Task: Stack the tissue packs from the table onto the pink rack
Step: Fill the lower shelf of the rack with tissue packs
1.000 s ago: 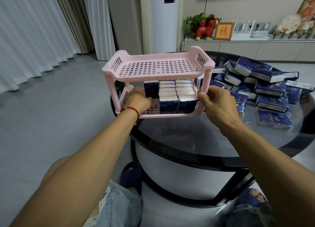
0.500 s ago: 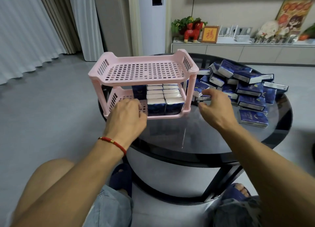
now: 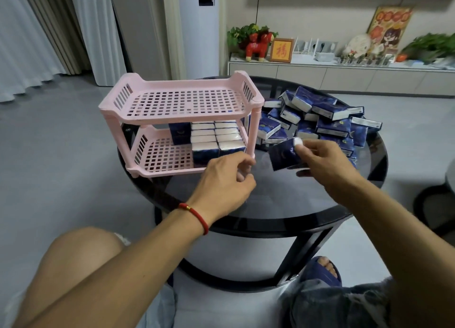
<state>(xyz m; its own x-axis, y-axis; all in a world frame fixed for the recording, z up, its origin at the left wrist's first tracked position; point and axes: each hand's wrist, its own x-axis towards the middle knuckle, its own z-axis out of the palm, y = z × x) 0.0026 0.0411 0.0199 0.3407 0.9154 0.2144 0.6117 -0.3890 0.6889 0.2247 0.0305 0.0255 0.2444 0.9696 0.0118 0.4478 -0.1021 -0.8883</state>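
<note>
Fingers of the right hand are being kept pinched on a pack, left hand loosely curled, empty; rack placement is being awaited.

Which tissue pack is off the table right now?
The dark blue pack pinched in the right hand, just right of the pink rack; the others lie piled or racked.

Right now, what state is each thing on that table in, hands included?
pink rack: upright, top shelf bare, lower shelf partly filled
stacked tissue packs: on lower shelf
loose tissue packs: heaped on table
held tissue pack: gripped by right hand
left hand: loosely curled, holds nothing
</note>
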